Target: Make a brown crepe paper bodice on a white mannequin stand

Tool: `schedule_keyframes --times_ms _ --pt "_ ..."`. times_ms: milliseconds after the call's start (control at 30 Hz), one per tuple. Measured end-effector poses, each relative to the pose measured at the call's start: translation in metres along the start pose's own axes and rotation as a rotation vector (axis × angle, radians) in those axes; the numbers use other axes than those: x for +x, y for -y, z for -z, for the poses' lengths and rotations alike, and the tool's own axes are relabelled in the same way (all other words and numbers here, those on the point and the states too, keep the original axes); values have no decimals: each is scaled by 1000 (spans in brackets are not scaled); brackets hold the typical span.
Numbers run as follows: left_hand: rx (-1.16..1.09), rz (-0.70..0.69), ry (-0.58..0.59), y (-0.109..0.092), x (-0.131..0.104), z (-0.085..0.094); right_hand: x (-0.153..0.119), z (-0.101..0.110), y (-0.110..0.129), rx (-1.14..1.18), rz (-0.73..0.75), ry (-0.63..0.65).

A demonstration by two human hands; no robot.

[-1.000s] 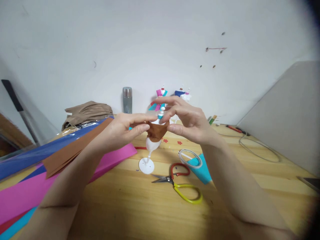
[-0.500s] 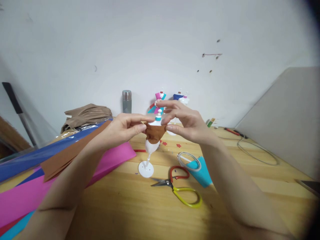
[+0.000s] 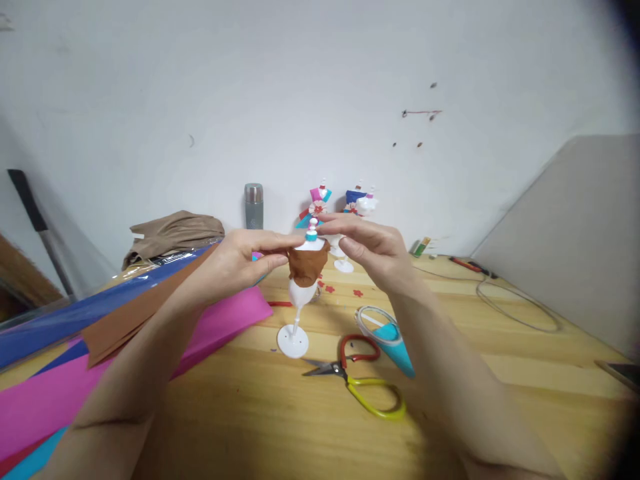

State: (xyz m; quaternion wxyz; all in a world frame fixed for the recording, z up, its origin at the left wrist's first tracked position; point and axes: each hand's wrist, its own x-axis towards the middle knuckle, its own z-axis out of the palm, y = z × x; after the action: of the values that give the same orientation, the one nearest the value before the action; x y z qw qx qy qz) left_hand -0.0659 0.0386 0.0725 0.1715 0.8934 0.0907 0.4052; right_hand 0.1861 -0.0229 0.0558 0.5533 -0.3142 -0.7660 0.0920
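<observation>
A small white dress form (image 3: pixel 302 293) stands upright on a round base, with brown crepe-like material (image 3: pixel 307 265) wrapped around its upper body and a turquoise band (image 3: pixel 311 236) at its neck. My left hand (image 3: pixel 245 257) grips the form's left shoulder, index finger along the top and thumb at the brown edge. Beside the neck, my right hand (image 3: pixel 373 248) has its index finger stretched toward the knob and its thumb apart from the brown material. The fingers of that hand are spread, with nothing visible held in them.
Scissors (image 3: pixel 345 371), a tape roll (image 3: pixel 373 325) and turquoise material (image 3: pixel 399 353) lie in front. Red flower cut-outs (image 3: pixel 358 293) are behind. Pink sheets (image 3: pixel 235 310) and brown sheets (image 3: pixel 145 307) cover the left. Dressed forms (image 3: pixel 356 197), a flask (image 3: pixel 254 205) and brown cloth (image 3: pixel 175 233) stand by the wall.
My right thumb and fingers have come away from the brown edge, and the index finger has lowered beside the neck. The brown material's right side now sits closer to the form. My left hand stays at the shoulder.
</observation>
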Motion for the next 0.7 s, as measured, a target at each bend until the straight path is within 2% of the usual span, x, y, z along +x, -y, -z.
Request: schedule_keyframes --times_ms 133,267,367,500,700 --pt "227 -141 -55 2 -1 -3 -7 -4 4 -63 37 -11" --pt "547 -301 -151 2 -2 -10 -10 -6 8 -138 100 -8" --pt "731 -342 -179 1 -4 -12 -10 -7 8 -157 128 -7" --pt "823 -368 -156 1 -5 -11 -10 -8 8 -164 152 -2" --pt "815 -411 -96 1 -6 -3 -9 -8 10 -188 178 4"
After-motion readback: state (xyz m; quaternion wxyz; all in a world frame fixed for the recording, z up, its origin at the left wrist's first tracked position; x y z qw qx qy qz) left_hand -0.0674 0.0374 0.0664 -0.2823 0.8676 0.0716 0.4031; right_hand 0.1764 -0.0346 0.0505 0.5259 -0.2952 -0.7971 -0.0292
